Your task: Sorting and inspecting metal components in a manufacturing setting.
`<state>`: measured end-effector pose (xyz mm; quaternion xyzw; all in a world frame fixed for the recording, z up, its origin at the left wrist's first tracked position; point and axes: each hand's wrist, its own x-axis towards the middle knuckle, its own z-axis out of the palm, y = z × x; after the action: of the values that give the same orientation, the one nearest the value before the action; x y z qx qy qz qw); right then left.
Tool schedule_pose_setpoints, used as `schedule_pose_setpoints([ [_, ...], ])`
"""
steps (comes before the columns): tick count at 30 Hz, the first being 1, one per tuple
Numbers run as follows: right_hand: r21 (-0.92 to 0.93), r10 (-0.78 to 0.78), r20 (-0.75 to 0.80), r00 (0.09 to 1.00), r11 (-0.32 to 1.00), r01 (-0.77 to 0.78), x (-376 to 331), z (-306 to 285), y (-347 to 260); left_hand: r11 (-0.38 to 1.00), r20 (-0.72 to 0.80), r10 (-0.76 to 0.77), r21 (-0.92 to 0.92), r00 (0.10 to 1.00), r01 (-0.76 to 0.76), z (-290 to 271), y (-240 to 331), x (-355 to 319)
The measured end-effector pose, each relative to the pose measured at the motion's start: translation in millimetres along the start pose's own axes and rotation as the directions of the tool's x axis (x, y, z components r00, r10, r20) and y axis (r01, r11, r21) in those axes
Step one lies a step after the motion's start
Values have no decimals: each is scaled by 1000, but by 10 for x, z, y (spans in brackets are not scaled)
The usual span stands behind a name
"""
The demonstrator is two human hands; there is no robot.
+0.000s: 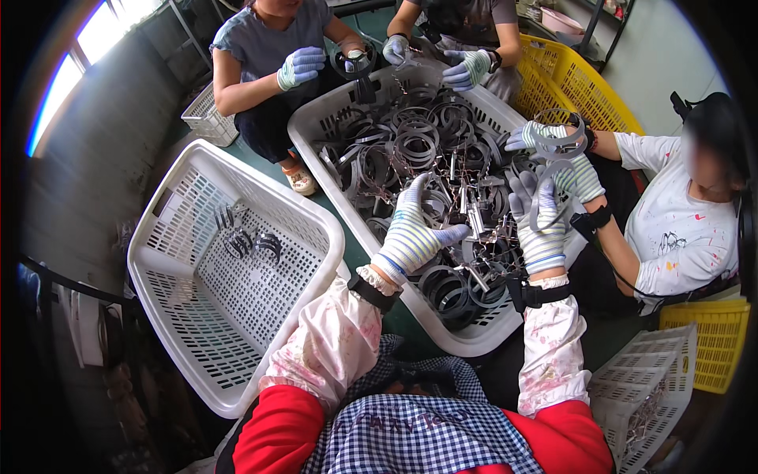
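A large white basket (316, 126) in the middle is heaped with dark metal ring clamps (418, 142). My left hand (412, 233), in a blue-striped glove, hovers over the near part of the heap with fingers spread and thumb out, and holds nothing. My right hand (538, 225), gloved the same way, is raised at the basket's right rim with its fingers around a grey metal ring (554, 183). A co-worker's gloved hands (553, 146) hold another ring just beyond it.
A second white basket (181, 300) at my left holds only a few rings (246, 241). Three other gloved people sit around the heap. Yellow baskets (572, 79) stand at the right, and a small white basket (647, 395) is at the lower right.
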<state>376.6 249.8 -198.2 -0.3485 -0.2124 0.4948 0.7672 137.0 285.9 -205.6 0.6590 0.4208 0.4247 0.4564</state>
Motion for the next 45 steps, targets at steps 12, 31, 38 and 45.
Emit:
schedule_pose_setpoints([
  [12, -38, 305, 99, 947, 952, -302, -137, 203, 331, 910, 190, 262, 279, 946, -308, -5, 209, -96],
  [31, -659, 207, 3, 978, 736, -154, -356, 428, 585, 915, 126, 253, 292, 959, -279, 57, 289, -221],
  [38, -556, 108, -36, 994, 824, -109, -424, 527, 514, 855, 107, 428, 272, 897, -440, 126, 206, -181],
  [45, -565, 197, 0, 980, 809, -163, -383, 509, 399, 962, 4, 98, -255, 995, -94, 177, 8, -169],
])
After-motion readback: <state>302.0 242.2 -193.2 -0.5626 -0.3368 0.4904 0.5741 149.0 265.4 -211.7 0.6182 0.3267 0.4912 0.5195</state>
